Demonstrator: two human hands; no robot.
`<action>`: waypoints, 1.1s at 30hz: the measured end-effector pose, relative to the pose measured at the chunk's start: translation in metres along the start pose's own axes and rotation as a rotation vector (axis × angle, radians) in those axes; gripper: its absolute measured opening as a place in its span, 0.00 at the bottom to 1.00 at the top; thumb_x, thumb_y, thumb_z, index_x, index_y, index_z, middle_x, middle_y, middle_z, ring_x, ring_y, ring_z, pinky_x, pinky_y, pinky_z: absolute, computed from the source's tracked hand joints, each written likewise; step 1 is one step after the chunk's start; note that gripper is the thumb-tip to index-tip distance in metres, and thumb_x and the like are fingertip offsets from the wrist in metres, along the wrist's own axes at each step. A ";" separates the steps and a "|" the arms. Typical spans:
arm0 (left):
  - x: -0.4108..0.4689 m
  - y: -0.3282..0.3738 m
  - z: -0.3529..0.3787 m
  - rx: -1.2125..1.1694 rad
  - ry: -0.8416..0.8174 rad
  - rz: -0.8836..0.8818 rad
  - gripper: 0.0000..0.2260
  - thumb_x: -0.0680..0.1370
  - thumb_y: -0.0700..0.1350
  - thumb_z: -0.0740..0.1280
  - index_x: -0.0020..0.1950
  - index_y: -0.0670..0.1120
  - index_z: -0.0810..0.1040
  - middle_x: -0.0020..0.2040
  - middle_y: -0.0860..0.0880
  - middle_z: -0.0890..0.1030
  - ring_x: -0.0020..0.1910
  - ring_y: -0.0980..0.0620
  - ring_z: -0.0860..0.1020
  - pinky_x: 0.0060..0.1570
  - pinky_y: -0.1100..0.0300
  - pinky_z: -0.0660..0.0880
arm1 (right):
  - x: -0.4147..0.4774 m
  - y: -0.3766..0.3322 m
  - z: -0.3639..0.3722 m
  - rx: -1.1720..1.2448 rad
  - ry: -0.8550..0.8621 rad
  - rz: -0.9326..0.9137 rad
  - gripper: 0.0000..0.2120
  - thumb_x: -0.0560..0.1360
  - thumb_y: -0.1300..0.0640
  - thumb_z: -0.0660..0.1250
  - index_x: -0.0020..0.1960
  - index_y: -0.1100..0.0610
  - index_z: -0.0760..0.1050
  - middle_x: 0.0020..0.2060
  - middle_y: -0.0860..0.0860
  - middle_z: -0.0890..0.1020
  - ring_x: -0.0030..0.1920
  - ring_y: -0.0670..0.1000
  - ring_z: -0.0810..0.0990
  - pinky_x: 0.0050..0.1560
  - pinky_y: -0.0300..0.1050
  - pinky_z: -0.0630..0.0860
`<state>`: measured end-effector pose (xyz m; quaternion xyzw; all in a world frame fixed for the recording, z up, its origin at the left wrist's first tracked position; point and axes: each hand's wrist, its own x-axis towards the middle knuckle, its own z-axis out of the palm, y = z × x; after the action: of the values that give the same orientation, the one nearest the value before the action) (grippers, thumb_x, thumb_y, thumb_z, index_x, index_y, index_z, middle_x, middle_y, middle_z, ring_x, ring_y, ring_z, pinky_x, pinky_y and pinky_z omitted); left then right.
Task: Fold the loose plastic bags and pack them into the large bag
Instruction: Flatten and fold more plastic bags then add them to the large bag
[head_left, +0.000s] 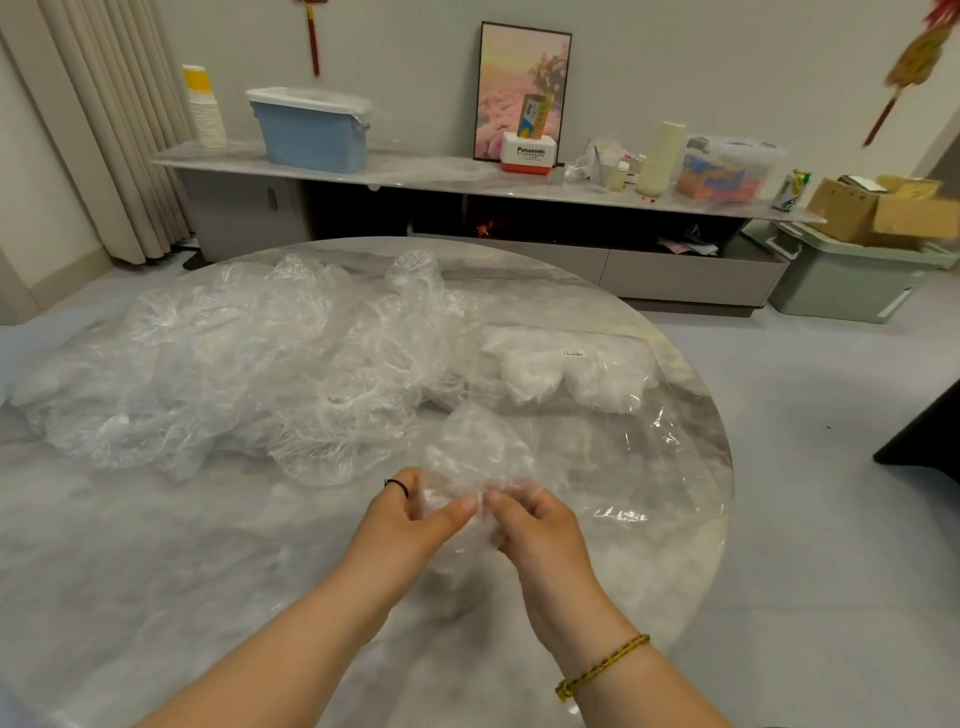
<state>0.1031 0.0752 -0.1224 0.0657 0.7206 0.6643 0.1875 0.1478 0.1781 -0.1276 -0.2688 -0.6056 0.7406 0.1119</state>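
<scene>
Both hands meet low over the middle of the round grey-white marble table. The left hand and right hand each pinch the near edge of one small crumpled clear plastic bag, thumbs almost touching. The bag runs straight away from the grip, its long axis pointing to the far side of the table, its far end resting on the top. The relation that matters is this: the large clear plastic bag lies flat just beyond and to the right of the grip, with white folded bundles inside it, so the right hand is the nearer one for packing. I can't make out where its mouth is. The big heap of loose crinkled clear bags sprawls beyond and to the left, closer to the left hand. The marble looks slick, so thin film will likely slide while being creased. Behind stands a long low grey sideboard with a pale blue plastic bin on it, and pale grey floor spreads around.
</scene>
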 end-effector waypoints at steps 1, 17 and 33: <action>0.002 0.000 0.001 0.038 -0.005 0.012 0.06 0.75 0.44 0.67 0.50 0.50 0.73 0.45 0.52 0.78 0.42 0.59 0.76 0.35 0.72 0.72 | 0.002 -0.002 -0.004 0.015 0.038 -0.002 0.09 0.75 0.66 0.63 0.38 0.57 0.74 0.31 0.50 0.75 0.31 0.47 0.71 0.36 0.38 0.70; 0.049 -0.015 0.035 1.298 -0.219 0.280 0.17 0.80 0.54 0.55 0.67 0.54 0.71 0.77 0.52 0.45 0.75 0.52 0.43 0.72 0.56 0.38 | 0.040 -0.031 -0.094 0.185 0.337 -0.071 0.13 0.76 0.65 0.60 0.34 0.55 0.69 0.33 0.50 0.72 0.38 0.49 0.70 0.47 0.44 0.66; 0.051 -0.006 0.016 1.047 -0.276 0.278 0.32 0.79 0.43 0.61 0.75 0.53 0.45 0.75 0.60 0.47 0.56 0.61 0.71 0.55 0.73 0.64 | 0.031 -0.026 -0.074 -0.271 0.042 -0.135 0.12 0.76 0.67 0.60 0.35 0.59 0.73 0.26 0.49 0.72 0.26 0.44 0.67 0.24 0.31 0.64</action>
<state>0.0628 0.1067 -0.1382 0.3308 0.9076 0.2215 0.1331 0.1577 0.2610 -0.1201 -0.2555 -0.7143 0.6370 0.1365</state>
